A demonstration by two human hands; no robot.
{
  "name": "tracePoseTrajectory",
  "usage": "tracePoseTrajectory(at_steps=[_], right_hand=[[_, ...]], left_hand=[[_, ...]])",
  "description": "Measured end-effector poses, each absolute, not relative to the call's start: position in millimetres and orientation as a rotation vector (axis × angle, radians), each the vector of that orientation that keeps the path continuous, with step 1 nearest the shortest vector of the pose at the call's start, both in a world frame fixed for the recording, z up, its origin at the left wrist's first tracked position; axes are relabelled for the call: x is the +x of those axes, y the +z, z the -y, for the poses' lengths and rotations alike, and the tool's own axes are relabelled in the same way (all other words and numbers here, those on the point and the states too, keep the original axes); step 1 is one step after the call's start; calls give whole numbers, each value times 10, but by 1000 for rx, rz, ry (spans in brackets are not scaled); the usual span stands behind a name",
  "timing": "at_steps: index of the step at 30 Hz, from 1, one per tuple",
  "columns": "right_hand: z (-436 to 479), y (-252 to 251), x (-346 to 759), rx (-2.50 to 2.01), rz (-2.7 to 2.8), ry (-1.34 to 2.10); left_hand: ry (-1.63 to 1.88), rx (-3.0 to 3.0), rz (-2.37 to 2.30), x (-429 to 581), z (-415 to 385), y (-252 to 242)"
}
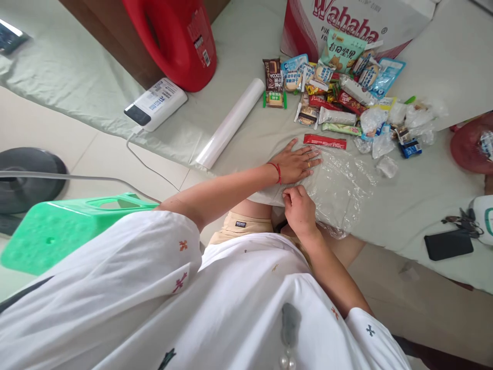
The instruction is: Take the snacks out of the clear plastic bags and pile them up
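Note:
A sheet of clear plastic wrap [341, 187] lies wrinkled across the near edge of the cloth-covered surface. My left hand [296, 162], with a red cord at the wrist, presses flat on its left part, fingers spread. Just nearer to me, my right hand [300, 210] is closed in a pinch at the wrap's near edge; its fingertips are partly hidden. Beyond the wrap, close to my left fingertips, lies a red stick packet [324, 141]. A roll of plastic wrap [231, 123] rests slantwise to the left of my left hand.
Packaged snacks [339, 103] are heaped before a Wahaha carton [354, 25], with several film-wrapped bundles [385, 126] at their right. A red jug [181, 41] and white power bank [156, 104] stand left. A green stool [69, 231] is below; a black wallet-like item [449, 244] lies right.

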State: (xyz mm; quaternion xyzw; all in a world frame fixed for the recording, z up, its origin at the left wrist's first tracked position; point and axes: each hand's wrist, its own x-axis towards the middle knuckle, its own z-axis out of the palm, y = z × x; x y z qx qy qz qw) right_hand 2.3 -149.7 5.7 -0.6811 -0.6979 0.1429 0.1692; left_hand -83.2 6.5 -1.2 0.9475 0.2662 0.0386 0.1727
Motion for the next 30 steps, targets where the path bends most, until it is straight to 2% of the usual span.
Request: tracePoseTrajectory(at_steps=[6,9,13,30], right_hand=[[1645,32,-71,-1938,2088,267],[1715,53,-86,-1889,2120,319],[1691,90,-41,-1856,1897,383],[1416,227,-121,-2153,1787,577]], left_hand=[[146,2707,-750,-825,-65,-58],[138,2718,-749,-830,-64,-50],[114,2722,-758,-836,-60,-29],[133,2712,-766,-820,-69,-57]])
